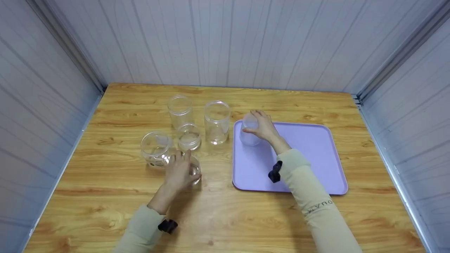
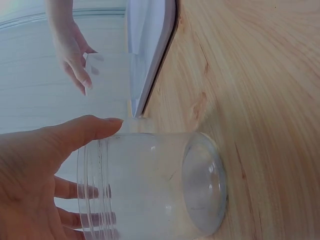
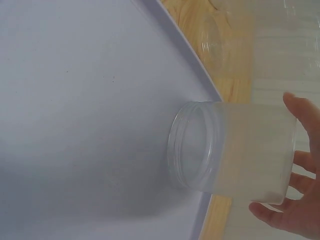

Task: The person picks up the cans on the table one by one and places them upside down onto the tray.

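My right hand [image 1: 263, 127] grips a clear plastic jar [image 1: 249, 136] by its base end. The jar stands upside down at the back left corner of a lilac tray [image 1: 316, 154]; in the right wrist view its threaded rim [image 3: 192, 145] is down at the tray surface. My left hand [image 1: 178, 171] holds a second clear jar [image 2: 155, 185] from above, thumb on one side and fingers on the other, around its threaded mouth. That jar is upright, its base down at the wooden table, left of the tray.
Beside my left hand stands a wide clear jar [image 1: 156, 151]. Behind it are a short clear jar [image 1: 189, 137] and two tall ones, one at the back [image 1: 180, 110] and one nearer the tray [image 1: 217, 123]. Panelled walls [image 1: 228, 42] enclose the wooden table [image 1: 232, 221].
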A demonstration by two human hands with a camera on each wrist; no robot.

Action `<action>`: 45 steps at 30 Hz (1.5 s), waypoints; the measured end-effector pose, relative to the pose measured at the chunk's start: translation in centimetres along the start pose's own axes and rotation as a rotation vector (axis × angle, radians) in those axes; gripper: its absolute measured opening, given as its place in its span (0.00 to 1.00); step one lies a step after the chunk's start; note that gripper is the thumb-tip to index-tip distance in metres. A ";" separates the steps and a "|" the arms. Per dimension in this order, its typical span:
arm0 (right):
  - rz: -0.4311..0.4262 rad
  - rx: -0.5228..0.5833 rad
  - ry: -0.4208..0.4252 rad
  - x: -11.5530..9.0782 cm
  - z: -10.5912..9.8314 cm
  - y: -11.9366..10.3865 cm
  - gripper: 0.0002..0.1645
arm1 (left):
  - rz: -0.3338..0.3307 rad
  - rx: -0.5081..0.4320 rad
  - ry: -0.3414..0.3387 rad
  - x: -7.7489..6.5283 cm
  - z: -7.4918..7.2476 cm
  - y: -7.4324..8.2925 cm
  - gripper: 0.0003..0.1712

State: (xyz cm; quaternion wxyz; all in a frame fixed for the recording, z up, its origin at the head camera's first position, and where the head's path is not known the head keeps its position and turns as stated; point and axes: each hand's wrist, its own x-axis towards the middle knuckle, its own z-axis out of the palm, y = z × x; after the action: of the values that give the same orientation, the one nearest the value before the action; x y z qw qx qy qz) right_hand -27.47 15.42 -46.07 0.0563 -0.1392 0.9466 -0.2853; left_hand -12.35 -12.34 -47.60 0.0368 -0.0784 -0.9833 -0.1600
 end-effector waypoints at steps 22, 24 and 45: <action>0.026 0.082 0.085 -1.4 -0.5 -0.4 0.53 | -0.034 -0.137 0.047 -0.1 0.1 1.1 0.49; 0.026 0.098 0.099 -1.7 -0.6 -0.5 0.52 | -0.029 -0.159 0.056 -0.1 0.2 1.1 0.49; 0.006 0.239 0.285 -4.8 -1.7 -1.0 0.38 | 0.051 -0.396 0.306 0.4 1.1 1.7 0.47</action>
State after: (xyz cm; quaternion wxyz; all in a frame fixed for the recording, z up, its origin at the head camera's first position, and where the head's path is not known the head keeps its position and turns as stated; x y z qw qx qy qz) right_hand -22.98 16.95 -44.01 -0.0613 -0.0871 0.9048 -0.4122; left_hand -12.54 -10.31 -48.06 0.1730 -0.0838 -0.9135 -0.3585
